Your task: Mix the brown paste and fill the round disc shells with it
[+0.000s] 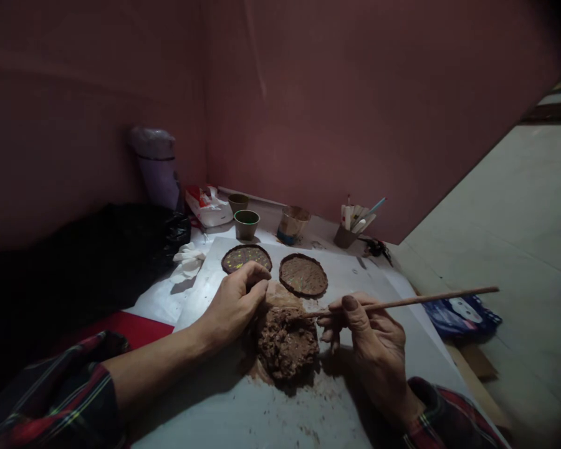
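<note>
A rough, lumpy mound of brown material (pixel 287 346) sits on the white board, with brown smears and crumbs around it. My right hand (pixel 369 346) pinches a long thin wooden stick (pixel 430 299), whose left end touches the top of the mound. At the mound's upper left is my left hand (pixel 236 305), its fingers curled together; what they hold, if anything, is hidden. Beyond the hands lie two flat round brown discs with raised rims: the left disc (pixel 246 254) has yellow specks, the right disc (pixel 303 275) is plain brown.
Two small cups (pixel 247 229), a stained jar (pixel 292 226) and a holder with brushes and pens (pixel 345 236) stand at the back. Crumpled white tissue (pixel 187 262) lies left, beside a black plastic bag (pixel 121 268). A white and red packet (pixel 210 209) is behind it.
</note>
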Demonstrator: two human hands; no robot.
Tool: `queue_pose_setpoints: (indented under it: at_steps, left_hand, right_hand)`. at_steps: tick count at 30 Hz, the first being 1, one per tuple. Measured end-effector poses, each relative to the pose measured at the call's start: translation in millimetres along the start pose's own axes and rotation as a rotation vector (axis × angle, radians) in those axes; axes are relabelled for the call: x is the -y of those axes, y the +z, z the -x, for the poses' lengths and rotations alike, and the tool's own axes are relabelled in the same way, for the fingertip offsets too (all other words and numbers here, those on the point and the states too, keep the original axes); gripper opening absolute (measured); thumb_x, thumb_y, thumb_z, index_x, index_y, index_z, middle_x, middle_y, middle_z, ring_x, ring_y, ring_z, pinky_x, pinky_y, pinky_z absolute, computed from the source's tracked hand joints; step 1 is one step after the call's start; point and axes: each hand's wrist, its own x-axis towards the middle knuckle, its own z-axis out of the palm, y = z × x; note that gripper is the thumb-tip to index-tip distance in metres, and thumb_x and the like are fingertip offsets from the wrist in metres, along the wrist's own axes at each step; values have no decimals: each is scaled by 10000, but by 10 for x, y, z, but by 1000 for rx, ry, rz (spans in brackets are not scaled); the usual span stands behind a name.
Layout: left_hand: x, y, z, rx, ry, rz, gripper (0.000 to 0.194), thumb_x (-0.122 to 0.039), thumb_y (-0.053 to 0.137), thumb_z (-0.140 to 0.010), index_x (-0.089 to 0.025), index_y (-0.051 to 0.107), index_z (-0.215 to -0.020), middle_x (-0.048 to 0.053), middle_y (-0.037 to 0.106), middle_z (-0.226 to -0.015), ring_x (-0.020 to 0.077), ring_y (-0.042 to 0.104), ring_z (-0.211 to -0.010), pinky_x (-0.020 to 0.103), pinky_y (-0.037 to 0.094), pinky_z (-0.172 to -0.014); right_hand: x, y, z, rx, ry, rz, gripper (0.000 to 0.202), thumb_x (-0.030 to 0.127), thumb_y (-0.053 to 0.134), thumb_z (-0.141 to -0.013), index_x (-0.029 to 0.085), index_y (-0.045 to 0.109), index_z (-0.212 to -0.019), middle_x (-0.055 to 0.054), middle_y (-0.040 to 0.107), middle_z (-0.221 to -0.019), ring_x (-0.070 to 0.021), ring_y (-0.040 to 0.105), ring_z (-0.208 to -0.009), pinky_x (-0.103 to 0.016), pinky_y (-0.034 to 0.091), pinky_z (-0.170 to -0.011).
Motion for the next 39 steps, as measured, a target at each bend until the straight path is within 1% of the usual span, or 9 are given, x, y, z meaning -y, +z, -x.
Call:
queue_pose_setpoints:
  at_steps: [2,7,15,20,27,29,34,36,39]
  left_hand:
    - [-3,-4,-3,-1,-3,0,99,-198,469,-809,-155,558,-810,10,581,-749,140,530,-726,262,411,-674]
    - [-9,-7,-4,0,-21,21,99,-207,466,-807,-161,553,-812,16,583,-742,148,536,-718,268,414,-665]
    - [16,3,-7,-6,3,25,96,-206,475,-794,-164,560,-804,17,593,-747,148,541,-720,267,418,-673]
    - [1,8,-10,-16,10,17,100,-204,478,-783,-163,568,-793,14,591,-722,147,537,-701,264,415,-650]
    - [-11,6,-3,-10,8,3,100,-192,474,-788,-158,567,-797,9,588,-723,142,534,-697,261,415,-649]
    - [-1,7,-8,-14,14,9,98,-190,475,-787,-163,568,-798,12,596,-730,146,542,-708,264,417,-658]
    - [19,11,-15,-13,6,30,85,-191,478,-787,-167,560,-791,18,596,-731,152,544,-713,271,419,-665]
    - [25,10,-13,-13,7,29,84,-186,474,-792,-166,555,-798,18,594,-738,152,543,-720,274,420,-673]
    - [33,7,-9,-12,9,21,88,-179,467,-797,-164,553,-800,18,591,-745,151,541,-728,276,420,-682]
  right_hand:
    - [16,1,6,-45,-12,-17,231,363,616,-832,150,638,-747,-36,665,-584,-119,585,-421,-208,461,-380]
    - [85,-23,-4,-245,-80,-147,246,361,634,-804,153,618,-674,-9,611,-506,-111,543,-386,-184,403,-315]
    - [122,-13,60,-135,-36,-217,258,363,630,-799,159,625,-641,-16,576,-522,-132,554,-417,-197,399,-294]
    - [52,-7,79,51,3,-153,228,351,584,-852,165,652,-738,-21,622,-591,-128,578,-464,-229,474,-398]
    - [-13,19,24,141,31,-136,212,360,584,-857,171,644,-782,-19,644,-613,-129,597,-476,-232,487,-433]
    - [-3,11,6,105,65,-126,225,373,599,-845,162,642,-781,-30,655,-614,-128,597,-471,-224,483,-419]
    - [66,-27,-39,-157,68,-216,279,414,675,-761,146,627,-703,-34,637,-515,-118,567,-399,-179,440,-331]
    - [68,-29,-56,-153,99,-253,301,426,704,-720,142,618,-669,-34,620,-471,-123,564,-378,-170,427,-304]
    - [12,-14,-68,-23,200,-258,313,442,681,-742,139,614,-698,-46,638,-489,-118,553,-351,-167,414,-288]
